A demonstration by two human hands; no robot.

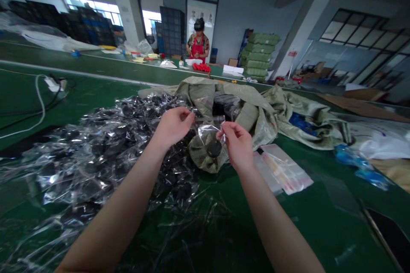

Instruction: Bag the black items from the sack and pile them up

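A small clear plastic bag point(207, 130) with a dark round object point(214, 148) inside hangs between my hands. My left hand point(174, 127) pinches the left end of its top edge, thumb against fingers. On the other side, my right hand point(237, 143) grips the bag's right edge between thumb and fingertips. What the dark object is, I cannot make out. To the left lies a large heap of clear bags point(105, 149) holding similar dark objects. Right of my right hand is a flat stack of clear bags point(283, 168).
An open woven sack point(253, 94) with dark contents stands behind my hands. Another sack point(320, 123) holds something blue. Thin clear strips point(205, 213) litter the green table point(243, 230). A person in a red apron point(197, 46) stands at the far table. A power strip point(55, 84) lies left.
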